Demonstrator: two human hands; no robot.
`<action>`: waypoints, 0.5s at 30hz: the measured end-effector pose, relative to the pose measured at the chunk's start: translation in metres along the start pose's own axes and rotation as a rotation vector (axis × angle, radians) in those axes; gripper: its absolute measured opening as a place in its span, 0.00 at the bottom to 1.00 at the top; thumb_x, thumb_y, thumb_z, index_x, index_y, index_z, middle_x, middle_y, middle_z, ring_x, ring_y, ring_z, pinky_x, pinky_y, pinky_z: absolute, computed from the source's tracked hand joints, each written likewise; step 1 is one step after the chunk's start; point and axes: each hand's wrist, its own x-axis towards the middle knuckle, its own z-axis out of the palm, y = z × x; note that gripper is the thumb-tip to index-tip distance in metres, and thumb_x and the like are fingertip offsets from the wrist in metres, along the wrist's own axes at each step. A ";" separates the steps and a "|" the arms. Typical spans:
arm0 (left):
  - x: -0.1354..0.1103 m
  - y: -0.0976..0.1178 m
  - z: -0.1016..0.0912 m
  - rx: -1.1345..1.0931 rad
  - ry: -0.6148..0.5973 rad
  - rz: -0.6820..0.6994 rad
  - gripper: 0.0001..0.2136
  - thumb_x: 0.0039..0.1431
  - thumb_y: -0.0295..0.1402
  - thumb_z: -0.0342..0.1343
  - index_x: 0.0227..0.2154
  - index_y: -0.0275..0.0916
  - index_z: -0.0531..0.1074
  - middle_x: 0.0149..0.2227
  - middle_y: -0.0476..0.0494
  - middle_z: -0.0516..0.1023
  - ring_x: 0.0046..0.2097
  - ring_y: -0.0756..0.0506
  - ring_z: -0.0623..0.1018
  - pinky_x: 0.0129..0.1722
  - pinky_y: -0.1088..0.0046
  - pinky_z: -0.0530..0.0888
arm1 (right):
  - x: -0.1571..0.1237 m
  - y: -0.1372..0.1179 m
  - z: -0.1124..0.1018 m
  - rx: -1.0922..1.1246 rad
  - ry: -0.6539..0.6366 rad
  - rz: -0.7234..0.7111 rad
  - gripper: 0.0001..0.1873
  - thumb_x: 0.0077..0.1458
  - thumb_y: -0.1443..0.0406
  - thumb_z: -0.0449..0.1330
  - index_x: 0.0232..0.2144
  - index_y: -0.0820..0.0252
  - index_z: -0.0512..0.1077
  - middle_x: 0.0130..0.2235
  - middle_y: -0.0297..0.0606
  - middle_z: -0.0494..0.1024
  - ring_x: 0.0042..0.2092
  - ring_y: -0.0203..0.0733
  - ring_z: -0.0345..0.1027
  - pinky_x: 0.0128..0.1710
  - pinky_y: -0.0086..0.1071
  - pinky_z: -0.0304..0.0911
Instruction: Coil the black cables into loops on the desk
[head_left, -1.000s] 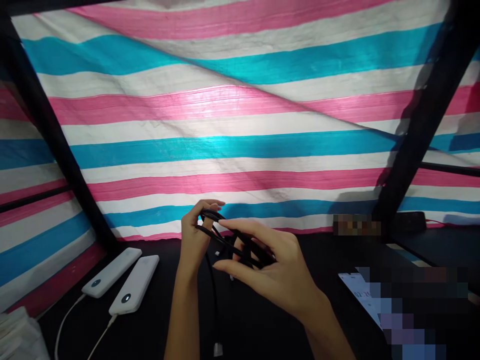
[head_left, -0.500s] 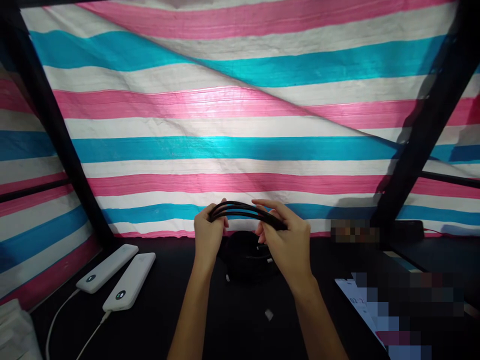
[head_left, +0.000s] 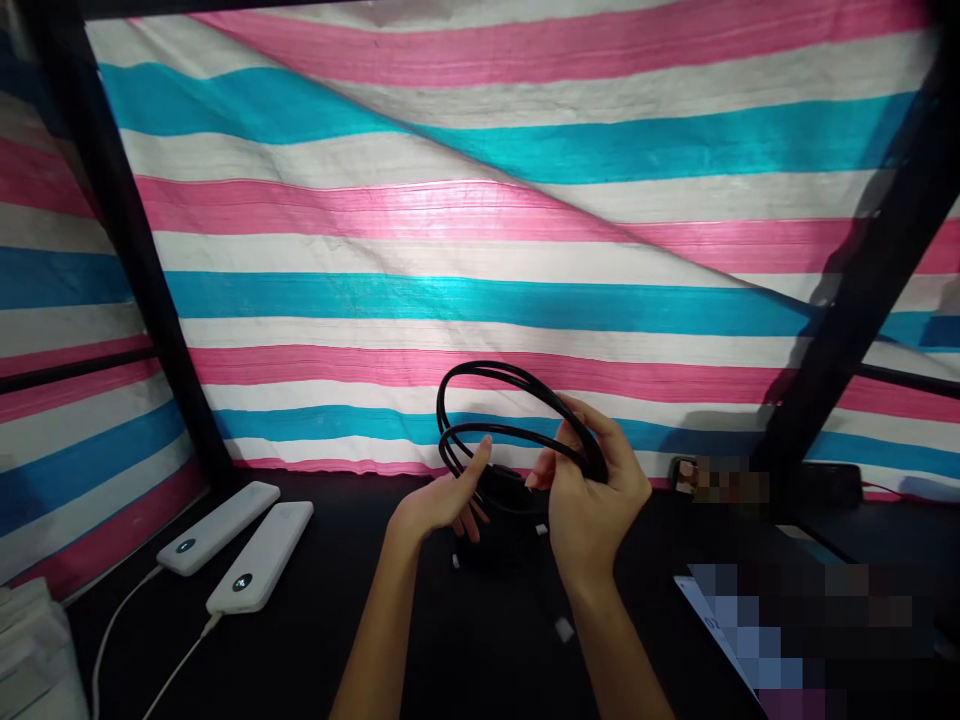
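The right hand (head_left: 592, 490) is clasping two loops of black cable (head_left: 491, 364) near the desk's back edge, its fingers curling around them, while the left hand (head_left: 439, 505) is spreading open just under the lower loop. More bunched cable (head_left: 502, 525) is sitting on the desk (head_left: 450, 650) beneath the hands, with a white connector (head_left: 563, 629) lying nearer the front.

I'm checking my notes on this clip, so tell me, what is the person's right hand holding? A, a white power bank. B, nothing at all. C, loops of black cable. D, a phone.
C: the right hand grips loops of black cable, which arc up and out from its fingers.
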 end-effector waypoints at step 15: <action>0.007 0.030 0.015 -1.188 0.095 0.417 0.11 0.44 0.38 0.61 0.21 0.38 0.65 0.24 0.49 0.74 0.32 0.47 0.78 0.33 0.73 0.71 | 0.008 0.012 0.008 0.369 -0.203 0.323 0.12 0.48 0.61 0.62 0.37 0.58 0.73 0.13 0.21 0.56 0.18 0.32 0.60 0.22 0.28 0.61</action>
